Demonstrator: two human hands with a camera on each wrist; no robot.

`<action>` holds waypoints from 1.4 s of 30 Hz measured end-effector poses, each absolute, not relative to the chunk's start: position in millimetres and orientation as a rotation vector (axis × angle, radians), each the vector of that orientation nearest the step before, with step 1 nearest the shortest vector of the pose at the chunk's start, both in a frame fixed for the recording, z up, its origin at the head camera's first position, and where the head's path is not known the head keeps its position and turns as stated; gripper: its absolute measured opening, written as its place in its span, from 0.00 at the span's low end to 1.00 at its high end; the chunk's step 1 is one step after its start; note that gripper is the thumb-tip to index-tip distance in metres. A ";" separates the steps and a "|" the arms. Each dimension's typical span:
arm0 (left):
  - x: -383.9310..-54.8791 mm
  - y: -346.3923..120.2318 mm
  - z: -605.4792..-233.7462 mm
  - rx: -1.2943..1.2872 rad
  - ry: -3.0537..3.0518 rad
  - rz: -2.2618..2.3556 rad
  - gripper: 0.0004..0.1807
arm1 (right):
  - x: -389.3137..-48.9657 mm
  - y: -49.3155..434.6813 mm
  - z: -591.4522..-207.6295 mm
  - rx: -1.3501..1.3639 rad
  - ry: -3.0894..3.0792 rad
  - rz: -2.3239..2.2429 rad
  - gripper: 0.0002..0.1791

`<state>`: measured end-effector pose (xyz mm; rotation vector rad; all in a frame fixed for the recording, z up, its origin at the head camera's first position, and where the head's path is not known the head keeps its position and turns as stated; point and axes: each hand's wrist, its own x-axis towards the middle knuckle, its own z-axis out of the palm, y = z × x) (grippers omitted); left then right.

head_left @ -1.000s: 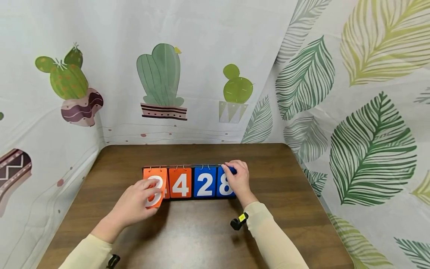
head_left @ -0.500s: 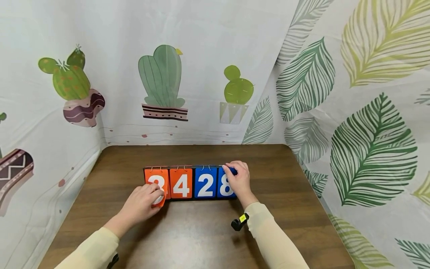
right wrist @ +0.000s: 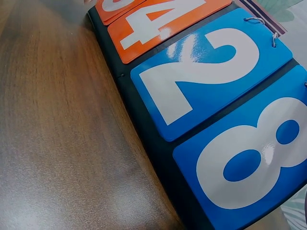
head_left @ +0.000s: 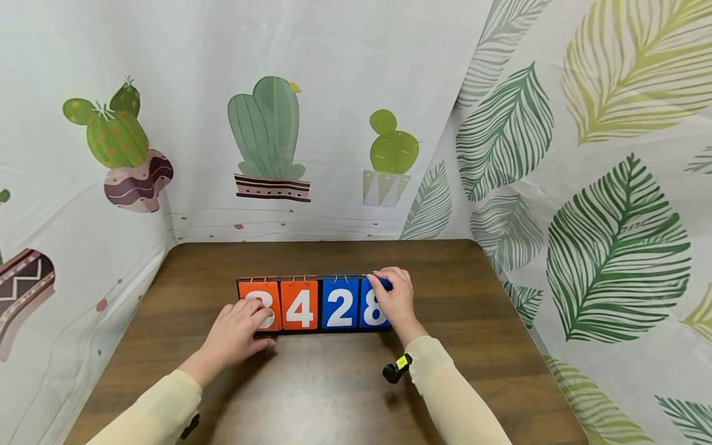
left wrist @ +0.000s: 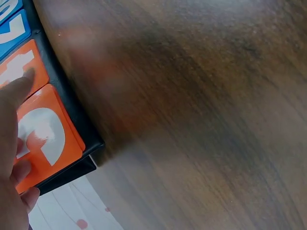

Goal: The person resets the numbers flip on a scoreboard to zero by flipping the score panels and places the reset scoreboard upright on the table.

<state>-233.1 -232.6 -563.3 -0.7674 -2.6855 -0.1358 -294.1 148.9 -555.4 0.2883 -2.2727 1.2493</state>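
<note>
A black flip scoreboard (right wrist: 151, 148) stands on the table, with two orange cards on the left and two blue ones on the right. My left hand (head_left: 239, 326) rests its fingers on the leftmost orange card (left wrist: 45, 158), hiding part of its white digit. Its thumb is held apart, below the card. Beside that is an orange 4 card (head_left: 300, 306); then come the blue 2 card (head_left: 340, 303) and the blue 8 card (right wrist: 230, 172). My right hand (head_left: 396, 300) pinches the scoreboard's upper right corner and covers part of the 8.
The brown wooden table (head_left: 311, 383) extends in front of and around the scoreboard. Behind it hangs a white curtain (head_left: 334, 62) printed with cacti; another with leaves (head_left: 617, 247) hangs at the right. A small black device (head_left: 396, 369) is on the right wrist.
The leftmost orange card, lifted and tilted in my left hand a second ago, now lies flat against the scoreboard. The left hand's pinch on it has loosened. My right hand has stayed put.
</note>
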 end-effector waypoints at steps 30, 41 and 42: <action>-315.5 -256.8 -471.2 -0.307 -2.434 -1.779 0.13 | -295.6 148.3 -556.2 0.333 -2.252 1.226 0.12; -351.9 -285.5 -503.7 -0.340 -2.854 -2.210 0.27 | -297.2 150.7 -558.3 0.364 -2.199 1.193 0.10; -353.3 -286.2 -506.4 -0.315 -2.911 -2.195 0.29 | -297.2 150.9 -558.3 0.366 -2.198 1.191 0.10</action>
